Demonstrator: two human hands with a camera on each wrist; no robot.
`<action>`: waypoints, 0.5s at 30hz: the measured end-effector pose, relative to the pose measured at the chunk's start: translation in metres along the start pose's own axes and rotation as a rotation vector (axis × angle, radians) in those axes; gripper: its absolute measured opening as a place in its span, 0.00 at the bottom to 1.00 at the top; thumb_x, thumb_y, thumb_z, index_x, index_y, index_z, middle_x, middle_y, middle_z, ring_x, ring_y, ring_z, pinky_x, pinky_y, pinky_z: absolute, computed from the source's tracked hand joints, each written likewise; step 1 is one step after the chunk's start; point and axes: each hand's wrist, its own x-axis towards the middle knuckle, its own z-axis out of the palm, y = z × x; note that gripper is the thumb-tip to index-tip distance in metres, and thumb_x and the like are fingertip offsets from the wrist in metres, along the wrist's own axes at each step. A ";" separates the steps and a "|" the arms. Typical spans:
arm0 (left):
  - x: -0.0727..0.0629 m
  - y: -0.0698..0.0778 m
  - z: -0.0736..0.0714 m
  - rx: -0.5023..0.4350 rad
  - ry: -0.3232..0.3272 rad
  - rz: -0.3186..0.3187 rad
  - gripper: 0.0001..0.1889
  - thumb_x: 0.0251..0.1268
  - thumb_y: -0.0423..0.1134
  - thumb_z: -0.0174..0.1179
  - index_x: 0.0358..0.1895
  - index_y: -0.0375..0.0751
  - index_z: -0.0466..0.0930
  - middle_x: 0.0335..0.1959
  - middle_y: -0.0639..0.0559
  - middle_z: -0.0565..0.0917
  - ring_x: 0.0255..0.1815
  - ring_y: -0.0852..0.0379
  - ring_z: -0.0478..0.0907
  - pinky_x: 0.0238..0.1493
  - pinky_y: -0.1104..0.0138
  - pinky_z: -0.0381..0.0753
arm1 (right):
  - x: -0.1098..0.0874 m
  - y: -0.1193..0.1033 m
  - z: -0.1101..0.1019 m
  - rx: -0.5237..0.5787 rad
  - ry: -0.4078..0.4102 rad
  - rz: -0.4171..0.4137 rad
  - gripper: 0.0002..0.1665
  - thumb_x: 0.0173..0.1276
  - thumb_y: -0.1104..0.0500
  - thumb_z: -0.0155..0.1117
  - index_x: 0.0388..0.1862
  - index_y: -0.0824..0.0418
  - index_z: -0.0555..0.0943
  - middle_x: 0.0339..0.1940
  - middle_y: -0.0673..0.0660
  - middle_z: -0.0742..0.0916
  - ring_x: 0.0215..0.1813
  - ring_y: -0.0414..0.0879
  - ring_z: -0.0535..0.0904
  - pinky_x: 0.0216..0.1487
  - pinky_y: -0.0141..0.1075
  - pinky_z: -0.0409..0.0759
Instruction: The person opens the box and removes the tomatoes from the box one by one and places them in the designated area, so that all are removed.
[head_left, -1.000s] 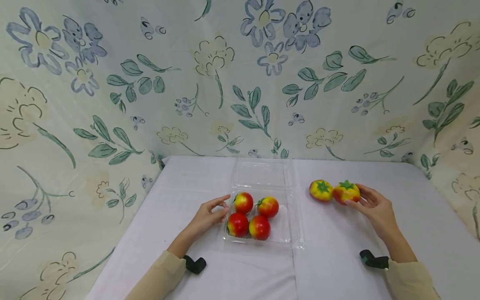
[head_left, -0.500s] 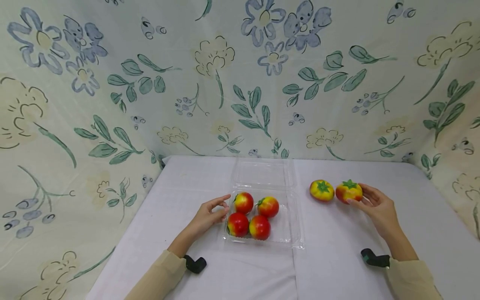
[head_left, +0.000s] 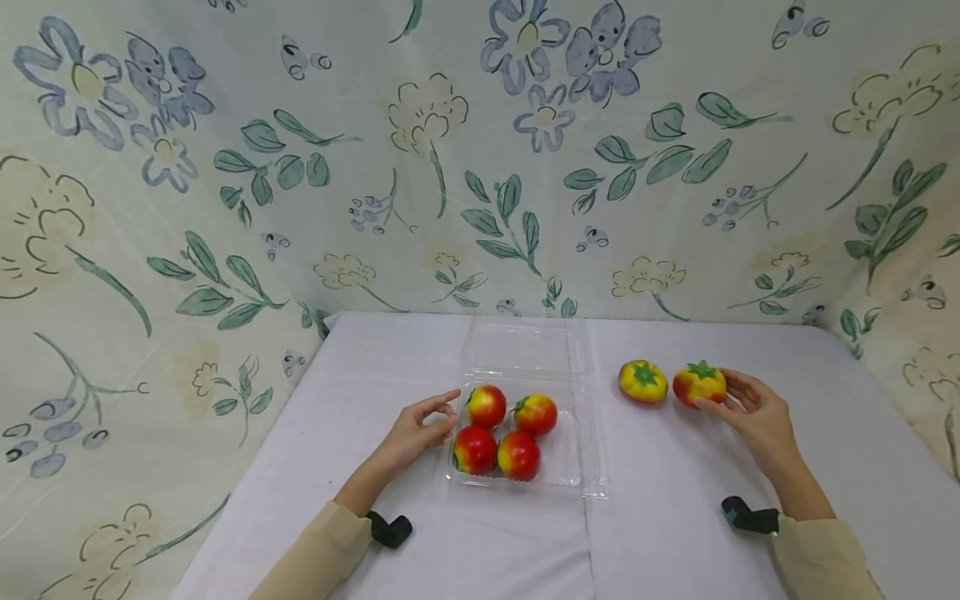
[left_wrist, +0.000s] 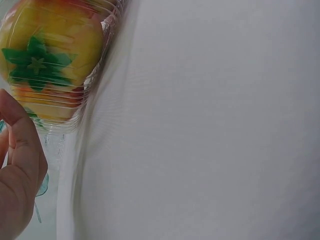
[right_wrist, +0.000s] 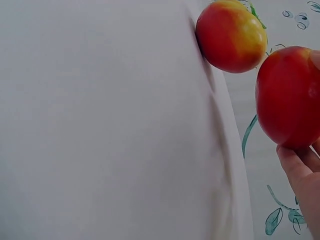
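Note:
In the head view, my right hand (head_left: 753, 417) grips a red-and-yellow tomato (head_left: 699, 385) with a green star-shaped leaf top, thumb in front and fingers behind. The right wrist view shows its smooth red underside (right_wrist: 290, 97). Just left of it, a second tomato (head_left: 642, 382) sits apart on the table. My left hand (head_left: 415, 429) rests at the left side of a clear plastic box (head_left: 564, 458), its fingers touching the wall without curling round it. Several tomatoes (head_left: 519, 455) lie in the box's left and middle part. One tomato (left_wrist: 45, 55) shows through the ribbed wall in the left wrist view.
The box's clear lid (head_left: 525, 346) lies folded back, away from me. A white cloth covers the table (head_left: 660, 533). A floral curtain (head_left: 480, 167) hangs behind the table and along the left and right sides. Each wrist wears a black camera mount (head_left: 390, 528).
My right hand has shifted slightly right with its tomato, widening the gap from the second tomato. The left hand and the box stay in place.

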 end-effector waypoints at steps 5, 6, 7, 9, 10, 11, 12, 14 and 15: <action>-0.001 0.001 0.000 -0.011 -0.005 -0.003 0.28 0.70 0.41 0.63 0.72 0.45 0.71 0.46 0.44 0.75 0.30 0.54 0.76 0.41 0.70 0.83 | 0.002 0.002 0.000 -0.010 0.007 0.024 0.45 0.67 0.52 0.71 0.75 0.68 0.62 0.73 0.68 0.68 0.72 0.53 0.66 0.57 0.22 0.70; -0.001 0.001 0.000 -0.011 -0.007 -0.003 0.28 0.70 0.41 0.63 0.72 0.45 0.71 0.46 0.44 0.75 0.30 0.54 0.76 0.41 0.71 0.82 | 0.002 0.003 0.000 -0.014 0.011 0.029 0.45 0.67 0.52 0.71 0.75 0.68 0.62 0.73 0.67 0.68 0.71 0.52 0.67 0.57 0.22 0.70; -0.001 0.001 0.000 -0.011 -0.008 -0.003 0.28 0.70 0.41 0.63 0.72 0.45 0.71 0.47 0.44 0.75 0.31 0.54 0.76 0.41 0.71 0.82 | 0.003 0.003 0.000 -0.018 0.015 0.034 0.45 0.66 0.52 0.71 0.75 0.67 0.62 0.73 0.67 0.68 0.71 0.52 0.67 0.57 0.22 0.70; -0.001 0.001 0.000 -0.009 -0.009 -0.003 0.28 0.70 0.41 0.63 0.72 0.45 0.71 0.47 0.44 0.75 0.31 0.54 0.76 0.42 0.71 0.82 | 0.004 0.005 0.000 -0.025 0.024 0.046 0.46 0.66 0.50 0.71 0.75 0.67 0.62 0.73 0.67 0.68 0.71 0.52 0.67 0.57 0.22 0.69; -0.001 0.001 0.000 -0.009 -0.009 -0.002 0.28 0.70 0.41 0.63 0.72 0.45 0.71 0.47 0.44 0.75 0.31 0.54 0.76 0.42 0.70 0.83 | 0.004 0.005 0.000 -0.026 0.028 0.050 0.46 0.66 0.50 0.72 0.75 0.66 0.62 0.73 0.67 0.68 0.71 0.53 0.66 0.58 0.22 0.69; -0.001 0.001 0.000 -0.008 -0.008 -0.001 0.28 0.70 0.41 0.63 0.72 0.45 0.71 0.47 0.44 0.75 0.31 0.54 0.77 0.42 0.70 0.83 | 0.005 0.006 0.000 -0.030 0.033 0.051 0.46 0.66 0.50 0.72 0.75 0.66 0.62 0.73 0.67 0.68 0.71 0.54 0.66 0.58 0.23 0.70; -0.001 0.001 0.000 -0.007 -0.008 -0.001 0.28 0.70 0.41 0.63 0.72 0.45 0.71 0.47 0.44 0.75 0.31 0.54 0.77 0.42 0.70 0.83 | 0.005 0.006 0.000 -0.031 0.038 0.057 0.46 0.65 0.50 0.72 0.75 0.66 0.62 0.73 0.67 0.69 0.71 0.54 0.66 0.59 0.23 0.70; -0.001 0.002 0.000 -0.005 -0.007 0.000 0.28 0.70 0.41 0.63 0.72 0.45 0.71 0.47 0.44 0.75 0.31 0.55 0.77 0.42 0.69 0.83 | 0.006 0.007 0.001 -0.027 0.045 0.067 0.47 0.65 0.50 0.72 0.76 0.65 0.62 0.73 0.67 0.68 0.71 0.55 0.66 0.60 0.24 0.70; -0.001 0.002 0.000 -0.004 -0.006 0.000 0.28 0.70 0.41 0.63 0.72 0.45 0.71 0.47 0.44 0.75 0.31 0.55 0.77 0.42 0.69 0.83 | 0.007 0.007 0.001 -0.030 0.048 0.071 0.47 0.65 0.50 0.72 0.76 0.65 0.62 0.73 0.67 0.68 0.71 0.56 0.66 0.60 0.24 0.70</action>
